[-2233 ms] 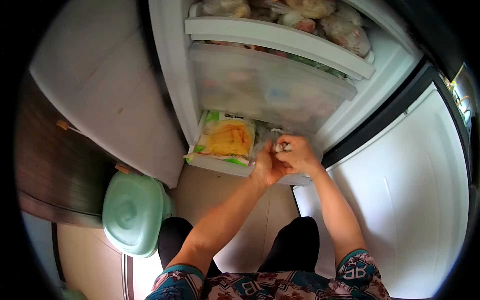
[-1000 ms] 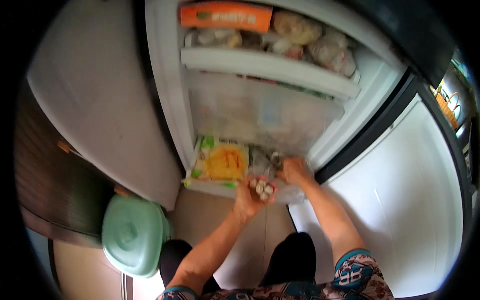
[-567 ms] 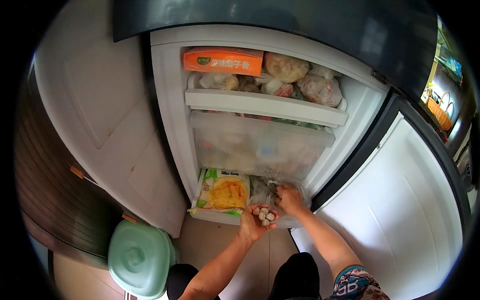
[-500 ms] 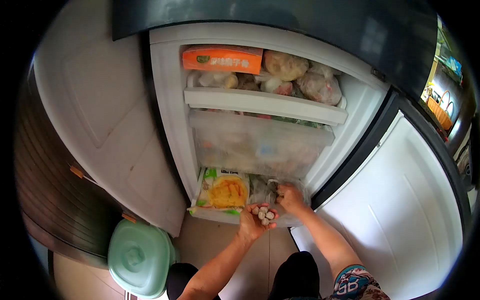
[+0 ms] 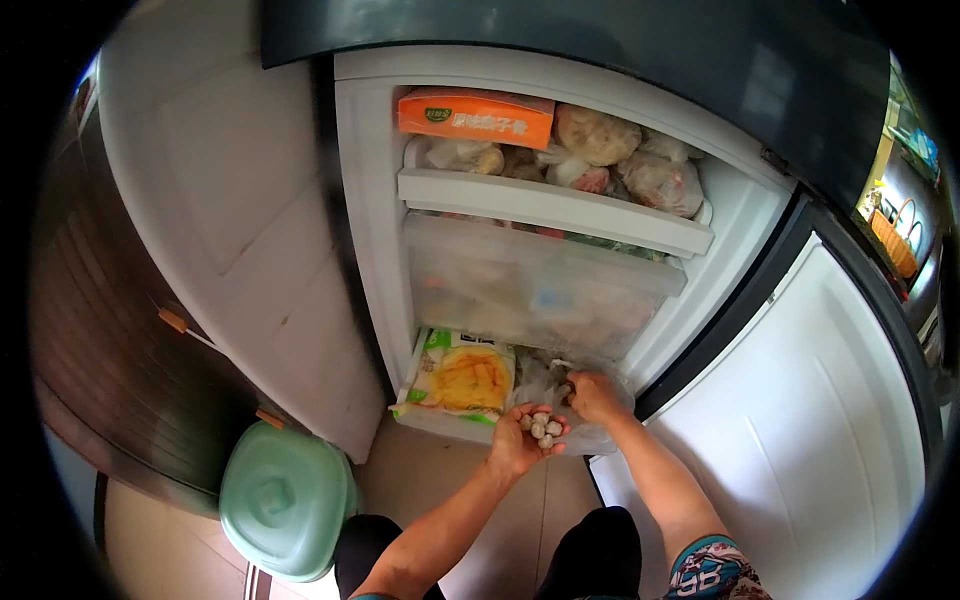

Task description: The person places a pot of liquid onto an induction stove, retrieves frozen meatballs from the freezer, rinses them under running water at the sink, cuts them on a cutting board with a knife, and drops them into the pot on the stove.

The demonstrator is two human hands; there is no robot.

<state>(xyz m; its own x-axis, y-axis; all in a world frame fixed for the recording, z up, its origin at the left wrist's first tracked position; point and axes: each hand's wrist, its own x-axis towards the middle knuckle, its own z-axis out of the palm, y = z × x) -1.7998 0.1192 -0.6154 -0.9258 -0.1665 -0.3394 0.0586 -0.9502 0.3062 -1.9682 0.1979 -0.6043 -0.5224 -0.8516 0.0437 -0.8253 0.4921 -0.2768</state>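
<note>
My left hand [image 5: 515, 445] is palm up and cupped around several small pale greyish meatballs [image 5: 541, 428], just in front of the lowest freezer drawer [image 5: 455, 430]. My right hand [image 5: 597, 398] reaches into a clear plastic bag [image 5: 537, 378] on the right side of that drawer. Its fingers are bent together at the bag's mouth, and what lies between them is mostly hidden. Beside the bag, on the left, rests a white and green food package [image 5: 468, 378] with a yellow picture on it.
Above is a frosted closed drawer [image 5: 540, 290], then a shelf [image 5: 550, 212] with an orange box [image 5: 475, 115] and bagged food [image 5: 597, 135]. The open freezer door [image 5: 790, 430] stands right, another white door panel [image 5: 230, 230] left. A green lidded bin [image 5: 285, 500] sits lower left.
The view has shifted a little, so the freezer appears farther right. My left hand still carries the meatballs; my right hand stays at the bag with its fingers slightly turned.
</note>
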